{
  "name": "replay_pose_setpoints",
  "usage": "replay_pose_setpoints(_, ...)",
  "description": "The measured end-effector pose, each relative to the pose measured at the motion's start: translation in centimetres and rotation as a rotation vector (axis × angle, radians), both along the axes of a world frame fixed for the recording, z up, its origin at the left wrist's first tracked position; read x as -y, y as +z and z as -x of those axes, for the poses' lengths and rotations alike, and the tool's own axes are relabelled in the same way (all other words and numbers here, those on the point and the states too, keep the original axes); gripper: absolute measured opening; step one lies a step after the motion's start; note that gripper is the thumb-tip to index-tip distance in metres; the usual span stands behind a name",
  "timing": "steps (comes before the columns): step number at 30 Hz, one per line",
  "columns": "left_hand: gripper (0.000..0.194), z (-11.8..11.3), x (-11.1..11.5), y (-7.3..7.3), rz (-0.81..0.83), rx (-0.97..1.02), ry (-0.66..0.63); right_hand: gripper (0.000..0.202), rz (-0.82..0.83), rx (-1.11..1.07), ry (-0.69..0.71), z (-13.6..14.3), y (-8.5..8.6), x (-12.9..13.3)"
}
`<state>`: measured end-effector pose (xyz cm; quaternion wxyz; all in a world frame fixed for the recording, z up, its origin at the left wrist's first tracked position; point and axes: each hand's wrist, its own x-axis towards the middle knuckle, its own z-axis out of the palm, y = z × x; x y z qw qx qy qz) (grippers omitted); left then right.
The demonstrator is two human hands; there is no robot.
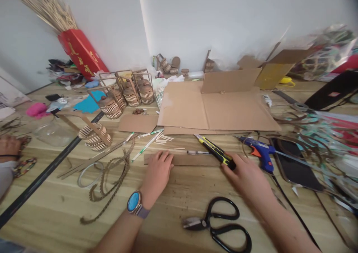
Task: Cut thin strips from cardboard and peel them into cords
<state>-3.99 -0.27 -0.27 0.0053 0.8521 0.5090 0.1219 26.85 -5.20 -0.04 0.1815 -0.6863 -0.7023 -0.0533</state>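
My left hand (pixel 160 173), with a watch (pixel 134 202) on its wrist, rests on the left end of a narrow cardboard strip (pixel 192 160). Its fingers lie flat on the strip. In my right hand (pixel 247 173) is a yellow and black utility knife (pixel 214 148), gripped by its rear end over the strip's right end. The knife points up and left, towards a large cardboard sheet (pixel 184 106). A pen-like tool (pixel 195 152) lies just above the strip. Short white sticks (pixel 165 137) are scattered beyond my left hand. Black-handled scissors (pixel 208 223) lie open nearer to me.
At right are a blue glue gun (pixel 260 152), a dark phone (pixel 296 165) and tangled strips. Several small woven baskets (pixel 131 95) stand at back left; another basket (pixel 96 135) is nearer. A braided cord (pixel 112 182) curls at left. Another person's hand (pixel 9 146) rests at the far left.
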Motion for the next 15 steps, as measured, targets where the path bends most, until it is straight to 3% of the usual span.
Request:
replay_pose_setpoints(8,0.036,0.4,-0.2,-1.3,-0.013,0.095,-0.050,0.038,-0.098,0.010,-0.104,-2.6,-1.0,0.1)
replay_pose_setpoints(15,0.036,0.4,0.0,-1.7,-0.040,0.090,-0.054,0.039,-0.139,0.080,-0.192,-2.5,-1.8,0.5)
